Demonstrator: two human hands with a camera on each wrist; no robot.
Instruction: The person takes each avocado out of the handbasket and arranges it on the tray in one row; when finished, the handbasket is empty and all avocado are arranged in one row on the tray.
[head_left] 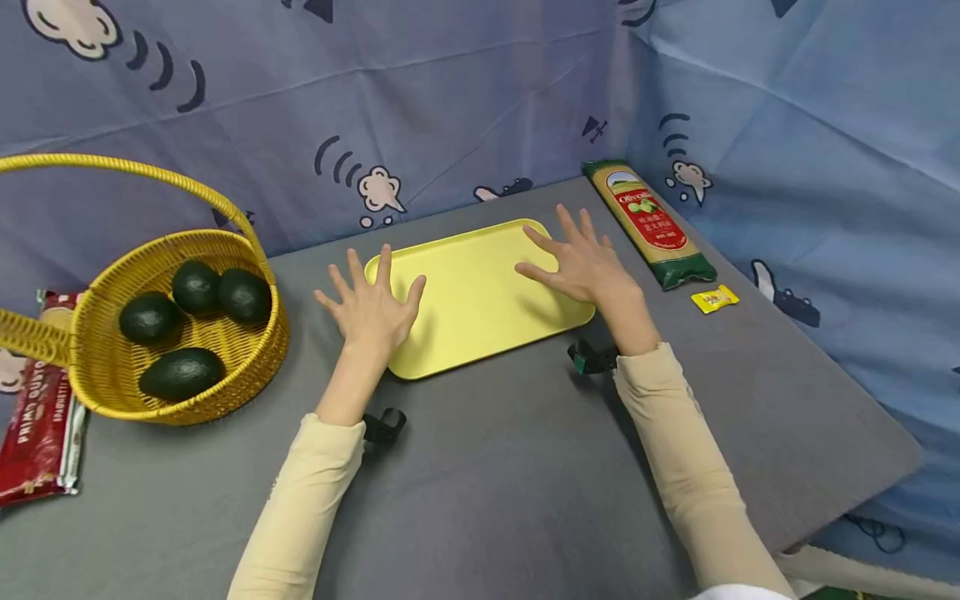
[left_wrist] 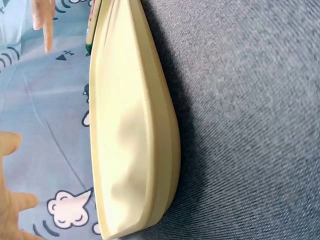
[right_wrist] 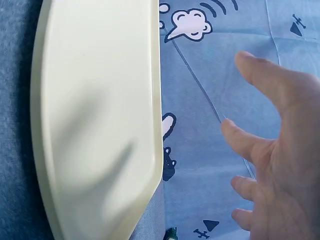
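A yellow rectangular tray [head_left: 472, 292] lies on the grey table with nothing on it. Over its left end my left hand [head_left: 371, 308] is held with fingers spread, holding nothing. My right hand [head_left: 585, 265] hovers above the tray's right end, its fingers also apart and bare. In the left wrist view the tray [left_wrist: 122, 125] fills the middle, and part of the left hand [left_wrist: 12, 200] shows at the left edge. The right wrist view has the right hand [right_wrist: 280, 145] raised beside the tray [right_wrist: 100, 115], with finger shadows falling on the tray.
To the left stands a yellow woven basket [head_left: 273, 350] with several dark green avocados [head_left: 182, 374] inside. A red spaghetti pack [head_left: 37, 425] lies partly behind it. At the back right are a pasta pack [head_left: 648, 221] and a small yellow wrapped packet [head_left: 715, 298]. Blue patterned cloth [head_left: 465, 100] hangs behind.
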